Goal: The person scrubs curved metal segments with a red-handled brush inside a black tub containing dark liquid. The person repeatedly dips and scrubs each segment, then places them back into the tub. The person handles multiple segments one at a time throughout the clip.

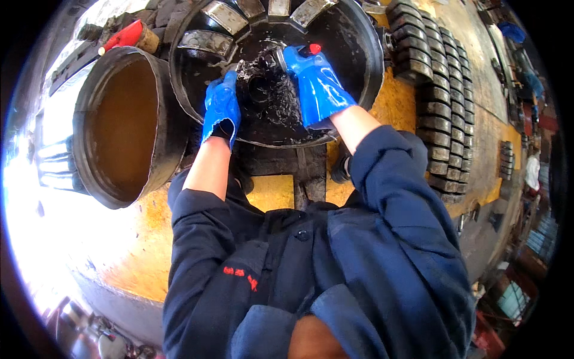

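Note:
Both my hands wear blue rubber gloves and work inside a wide round black tub (pixel 376 78) of dark liquid. My right hand (pixel 315 84) is closed round a tool with a red end (pixel 314 48), perhaps a brush; the rest of it is hidden by the glove and the splashing. Left of it, my left hand (pixel 222 105) has its fingers curled at the edge of a wet, dark metal part (pixel 260 90). Splashing liquid blurs this part's outline. Several grey metal blocks, one of them a curved block (pixel 206 42), lie along the tub's far side.
A tall round drum (pixel 170 125) of brown liquid stands left of the tub. Beyond it lies a red object (pixel 122 37). On the right, rows of black ribbed metal parts (pixel 436 113) stand on a worn yellow surface (pixel 394 102).

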Demonstrator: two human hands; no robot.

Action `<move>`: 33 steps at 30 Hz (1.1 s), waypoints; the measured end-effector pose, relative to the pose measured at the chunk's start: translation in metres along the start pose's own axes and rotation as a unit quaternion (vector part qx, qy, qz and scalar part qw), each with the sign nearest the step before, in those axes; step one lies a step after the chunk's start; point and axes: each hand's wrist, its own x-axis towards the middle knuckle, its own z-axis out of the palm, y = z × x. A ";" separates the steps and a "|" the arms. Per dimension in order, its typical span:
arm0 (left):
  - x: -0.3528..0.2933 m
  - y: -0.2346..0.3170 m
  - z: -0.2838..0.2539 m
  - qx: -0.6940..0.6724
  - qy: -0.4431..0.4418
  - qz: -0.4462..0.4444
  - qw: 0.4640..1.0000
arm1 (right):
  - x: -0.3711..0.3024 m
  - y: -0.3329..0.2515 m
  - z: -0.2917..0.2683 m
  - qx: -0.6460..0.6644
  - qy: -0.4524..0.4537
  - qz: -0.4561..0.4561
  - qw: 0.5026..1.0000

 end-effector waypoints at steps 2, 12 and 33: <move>0.001 -0.003 0.002 -0.025 0.003 -0.029 0.999 | 0.004 0.006 0.008 -0.004 0.021 0.002 1.000; -0.009 0.038 -0.027 0.085 0.001 0.022 0.996 | -0.050 0.010 -0.010 0.024 -0.066 -0.060 0.996; -0.013 0.052 -0.031 -0.078 -0.014 -0.138 0.987 | 0.007 0.007 -0.013 0.078 -0.032 0.033 0.996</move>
